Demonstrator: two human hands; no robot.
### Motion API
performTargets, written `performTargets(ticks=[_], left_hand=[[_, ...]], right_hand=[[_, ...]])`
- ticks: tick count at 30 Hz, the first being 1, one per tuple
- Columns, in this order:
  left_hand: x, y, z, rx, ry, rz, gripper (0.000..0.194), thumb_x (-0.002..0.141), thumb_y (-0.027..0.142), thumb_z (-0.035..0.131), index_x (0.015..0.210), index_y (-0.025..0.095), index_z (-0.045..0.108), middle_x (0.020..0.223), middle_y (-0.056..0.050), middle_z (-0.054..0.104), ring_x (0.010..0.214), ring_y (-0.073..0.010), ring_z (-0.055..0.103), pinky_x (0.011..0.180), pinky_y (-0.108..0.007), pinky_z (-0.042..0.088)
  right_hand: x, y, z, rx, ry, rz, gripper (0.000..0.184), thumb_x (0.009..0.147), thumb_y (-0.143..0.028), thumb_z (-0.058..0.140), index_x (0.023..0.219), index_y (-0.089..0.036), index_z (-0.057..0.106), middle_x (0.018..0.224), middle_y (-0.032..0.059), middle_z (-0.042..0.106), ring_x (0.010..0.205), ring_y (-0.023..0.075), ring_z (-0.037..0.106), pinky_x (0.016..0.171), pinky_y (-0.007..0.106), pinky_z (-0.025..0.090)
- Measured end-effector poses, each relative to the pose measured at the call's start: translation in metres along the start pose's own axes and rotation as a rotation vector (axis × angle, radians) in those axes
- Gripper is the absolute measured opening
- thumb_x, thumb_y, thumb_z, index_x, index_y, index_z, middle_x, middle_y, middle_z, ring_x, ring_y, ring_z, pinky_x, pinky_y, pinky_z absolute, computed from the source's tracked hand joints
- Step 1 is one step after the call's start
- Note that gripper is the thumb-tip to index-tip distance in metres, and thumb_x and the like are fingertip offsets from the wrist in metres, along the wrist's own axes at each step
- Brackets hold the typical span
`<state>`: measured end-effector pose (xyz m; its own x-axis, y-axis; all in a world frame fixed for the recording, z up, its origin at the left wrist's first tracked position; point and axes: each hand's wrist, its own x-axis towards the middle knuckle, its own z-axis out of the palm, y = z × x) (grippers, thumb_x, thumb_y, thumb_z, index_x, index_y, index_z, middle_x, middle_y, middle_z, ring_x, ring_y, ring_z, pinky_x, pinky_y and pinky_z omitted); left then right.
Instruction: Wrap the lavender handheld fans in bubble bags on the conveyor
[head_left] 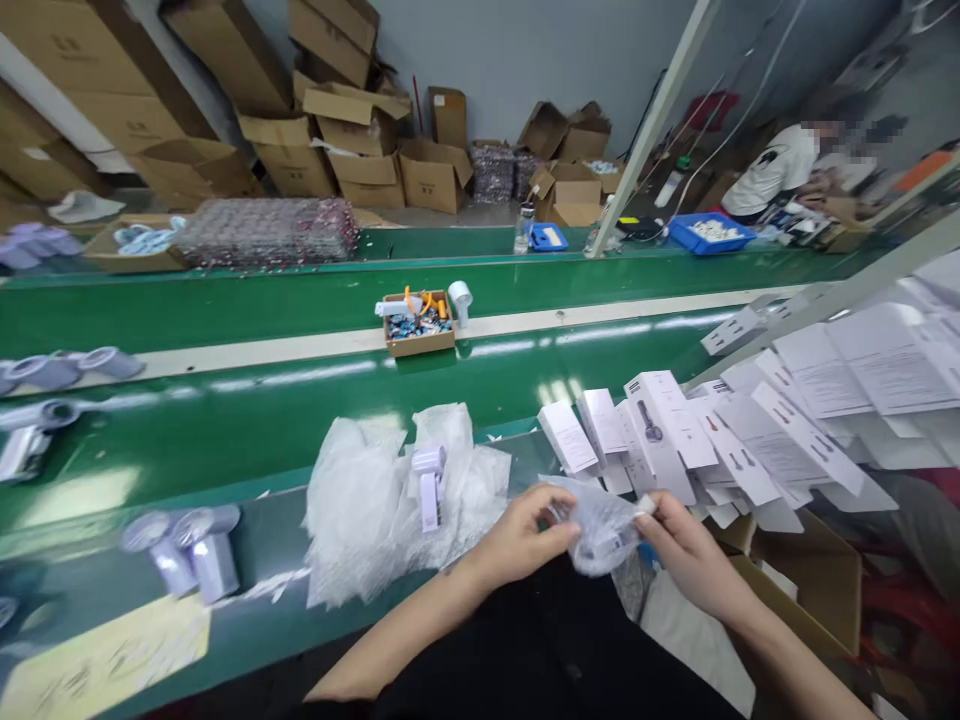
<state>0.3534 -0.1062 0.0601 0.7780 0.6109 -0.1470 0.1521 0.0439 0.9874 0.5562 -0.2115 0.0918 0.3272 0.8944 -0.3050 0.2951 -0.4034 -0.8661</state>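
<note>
Between my two hands, just in front of my body, is a clear plastic bag (600, 520) with a pale item inside that I cannot make out well. My left hand (529, 535) grips the bag's left side, thumb and fingers curled on it. Its right edge is pinched by my right hand (686, 550), where something small and white shows at the fingertips. To the left lie two piles of bubble-wrap bags (352, 510). A lilac handheld fan (430, 490) rests on the right pile.
White printed boxes (660, 420) crowd the right side, above an open carton (817, 570). More lilac fans (210, 550) stand at left near a yellow sheet (112, 660). A small parts box (420, 335) sits on the green conveyor (262, 410). A person (780, 170) works at far right.
</note>
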Motion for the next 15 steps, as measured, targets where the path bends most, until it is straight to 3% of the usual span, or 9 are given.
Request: performTargets(ticks=[2, 3, 4, 6, 8, 11, 13, 15], left_hand=[[0.0, -0.013, -0.004, 0.095, 0.024, 0.091, 0.094, 0.05, 0.041, 0.082, 0.134, 0.022, 0.044, 0.133, -0.015, 0.048, 0.116, -0.0304, 0.049, 0.088, -0.038, 0.047], [0.001, -0.024, -0.004, 0.139, 0.034, 0.114, 0.102, 0.046, 0.04, 0.084, 0.137, 0.023, 0.04, 0.137, -0.014, 0.044, 0.121, -0.0325, 0.044, 0.094, -0.043, 0.044], [0.004, -0.036, -0.003, 0.158, 0.069, 0.125, 0.097, 0.049, 0.039, 0.083, 0.136, 0.025, 0.042, 0.137, -0.013, 0.045, 0.123, -0.0325, 0.043, 0.099, -0.046, 0.04], [0.01, -0.06, -0.004, 0.094, 0.266, 0.088, 0.062, 0.062, 0.037, 0.075, 0.12, 0.026, 0.058, 0.123, -0.01, 0.058, 0.116, -0.0304, 0.05, 0.1, -0.046, 0.04], [0.012, -0.077, -0.013, -0.067, 0.514, -0.061, 0.04, 0.066, 0.039, 0.071, 0.102, 0.022, 0.065, 0.104, -0.008, 0.065, 0.097, -0.0287, 0.06, 0.082, -0.042, 0.051], [0.006, -0.084, -0.042, -0.365, 0.842, -0.266, 0.045, 0.061, 0.046, 0.073, 0.096, 0.019, 0.063, 0.095, -0.006, 0.063, 0.075, -0.0229, 0.061, 0.049, -0.027, 0.049], [0.001, -0.078, -0.062, -0.524, 0.94, -0.29, 0.05, 0.054, 0.045, 0.077, 0.093, 0.018, 0.063, 0.089, -0.003, 0.062, 0.066, -0.0184, 0.057, 0.041, -0.023, 0.043], [-0.001, -0.071, -0.076, -0.635, 0.963, -0.297, 0.046, 0.048, 0.042, 0.08, 0.083, 0.018, 0.063, 0.075, 0.0, 0.06, 0.056, -0.0142, 0.051, 0.038, -0.022, 0.039]], right_hand=[[0.015, -0.01, 0.018, 0.169, -0.114, -0.06, 0.02, 0.084, -0.042, 0.054, 0.084, -0.022, 0.056, 0.078, -0.0001, 0.055, 0.074, 0.0149, 0.051, 0.069, 0.026, 0.043], [0.026, -0.013, 0.028, 0.277, -0.165, -0.083, 0.022, 0.084, -0.044, 0.054, 0.085, -0.021, 0.054, 0.079, -0.0001, 0.056, 0.076, 0.0152, 0.052, 0.07, 0.027, 0.044], [0.038, -0.014, 0.037, 0.371, -0.199, -0.1, 0.023, 0.082, -0.044, 0.054, 0.087, -0.022, 0.053, 0.08, -0.0004, 0.056, 0.077, 0.0154, 0.054, 0.072, 0.028, 0.045], [0.066, -0.011, 0.046, 0.314, -0.318, -0.094, 0.022, 0.085, -0.042, 0.048, 0.092, -0.021, 0.051, 0.079, -0.0003, 0.057, 0.075, 0.0155, 0.057, 0.07, 0.03, 0.047], [0.094, -0.001, 0.043, -0.095, -0.446, -0.194, 0.022, 0.084, -0.036, 0.05, 0.101, -0.022, 0.053, 0.09, 0.0029, 0.061, 0.084, 0.0184, 0.059, 0.075, 0.034, 0.048], [0.131, 0.028, 0.039, -0.783, -0.467, -0.37, 0.041, 0.062, -0.022, 0.074, 0.101, -0.024, 0.061, 0.124, 0.0107, 0.055, 0.12, 0.0351, 0.045, 0.095, 0.055, 0.034], [0.152, 0.05, 0.046, -1.09, -0.53, -0.442, 0.043, 0.05, -0.014, 0.08, 0.089, -0.025, 0.066, 0.136, 0.0086, 0.048, 0.132, 0.042, 0.027, 0.1, 0.065, 0.019], [0.169, 0.067, 0.058, -1.305, -0.681, -0.577, 0.029, 0.051, -0.012, 0.079, 0.075, -0.024, 0.066, 0.134, 0.005, 0.052, 0.135, 0.0393, 0.024, 0.102, 0.065, 0.015]])
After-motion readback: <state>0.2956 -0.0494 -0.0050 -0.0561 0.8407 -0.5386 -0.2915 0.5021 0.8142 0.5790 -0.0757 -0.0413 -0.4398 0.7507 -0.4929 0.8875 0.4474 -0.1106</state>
